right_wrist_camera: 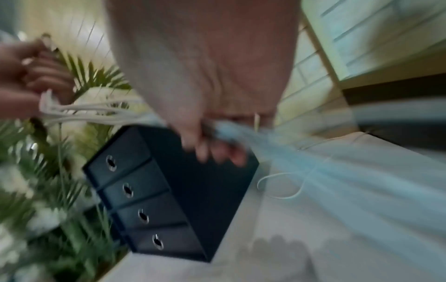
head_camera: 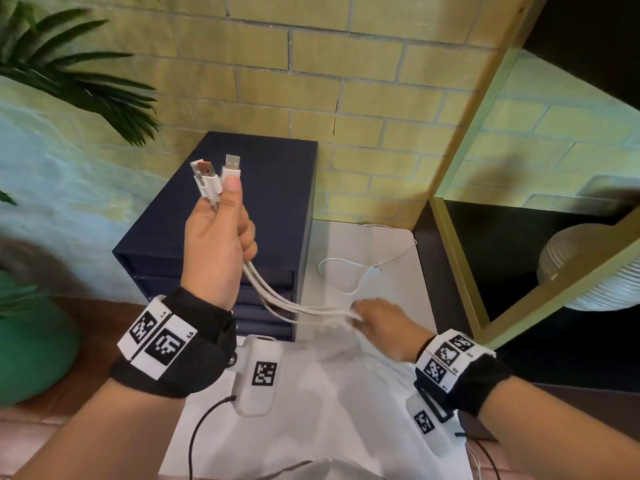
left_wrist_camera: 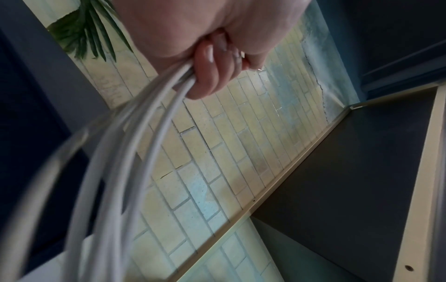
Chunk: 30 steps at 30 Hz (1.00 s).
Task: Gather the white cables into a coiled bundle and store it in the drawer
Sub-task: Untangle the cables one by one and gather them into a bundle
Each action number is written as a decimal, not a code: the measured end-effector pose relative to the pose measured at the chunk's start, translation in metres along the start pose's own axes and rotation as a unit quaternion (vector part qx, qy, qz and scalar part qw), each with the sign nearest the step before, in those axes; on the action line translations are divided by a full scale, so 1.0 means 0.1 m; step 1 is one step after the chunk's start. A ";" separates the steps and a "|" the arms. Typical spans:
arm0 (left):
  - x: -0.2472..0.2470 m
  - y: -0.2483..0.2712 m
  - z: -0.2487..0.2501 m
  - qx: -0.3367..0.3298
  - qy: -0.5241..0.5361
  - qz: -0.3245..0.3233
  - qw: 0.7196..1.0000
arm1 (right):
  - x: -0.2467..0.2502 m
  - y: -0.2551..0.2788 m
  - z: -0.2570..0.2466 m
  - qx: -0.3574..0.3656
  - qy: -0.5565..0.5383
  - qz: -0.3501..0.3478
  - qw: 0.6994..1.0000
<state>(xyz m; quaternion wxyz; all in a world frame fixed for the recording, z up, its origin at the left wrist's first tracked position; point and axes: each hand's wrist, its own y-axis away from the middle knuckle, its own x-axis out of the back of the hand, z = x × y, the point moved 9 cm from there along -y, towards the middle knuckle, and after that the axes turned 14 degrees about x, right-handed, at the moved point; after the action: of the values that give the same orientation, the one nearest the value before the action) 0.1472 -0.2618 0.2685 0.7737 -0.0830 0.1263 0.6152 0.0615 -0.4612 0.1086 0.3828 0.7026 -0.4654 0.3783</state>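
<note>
My left hand (head_camera: 221, 230) is raised in front of the dark blue drawer unit (head_camera: 263, 188) and grips several white cables (head_camera: 277, 296) in a fist, their USB plugs (head_camera: 216, 173) sticking up above the thumb. In the left wrist view the curled fingers (left_wrist_camera: 212, 76) clamp the white cables (left_wrist_camera: 135, 152). The strands run down and right to my right hand (head_camera: 377, 327), which is blurred and holds them low over the white tabletop (head_camera: 329, 410). A thin loop of cable (head_camera: 346, 271) trails on the table behind. The drawers (right_wrist_camera: 135, 202) are closed.
A yellow brick wall (head_camera: 311, 81) stands behind the drawer unit. A green plant (head_camera: 76, 71) and a green pot (head_camera: 31, 348) sit at the left. A gold-framed dark shelf (head_camera: 519, 237) with a ribbed white vase (head_camera: 588, 268) stands at the right.
</note>
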 end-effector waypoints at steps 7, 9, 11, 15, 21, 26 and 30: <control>0.12 -0.19 -0.27 0.060 -0.038 -0.004 0.997 | -0.23 -0.14 0.13 -0.018 -0.140 -0.193 0.971; 0.13 -0.25 -0.32 0.072 -0.046 -0.005 0.996 | -0.03 -0.29 0.23 -0.048 -0.222 -0.134 0.965; 0.13 -0.30 -0.35 0.080 -0.053 -0.009 0.995 | 0.11 -0.47 0.49 -0.082 -0.181 -0.075 0.977; 0.08 -0.39 -0.41 0.097 -0.061 -0.019 0.993 | -0.12 -0.71 1.04 -0.125 -0.025 -0.121 0.985; -0.01 -0.53 -0.44 0.113 -0.086 -0.037 0.989 | -0.41 -0.90 1.57 -0.179 0.052 -0.111 0.976; -0.07 -0.63 -0.47 0.118 -0.095 -0.051 0.987 | -0.35 -1.03 1.90 -0.207 0.050 -0.068 0.975; -0.05 -0.67 -0.49 0.115 -0.097 -0.054 0.987 | -0.38 -1.15 2.00 -0.214 0.018 -0.059 0.975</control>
<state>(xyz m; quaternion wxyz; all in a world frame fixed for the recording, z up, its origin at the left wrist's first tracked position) 0.2066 -0.2960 0.2211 0.8190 0.0596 0.1157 0.5589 0.1945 -0.5937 -0.0306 0.5543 0.6233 -0.4866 0.2596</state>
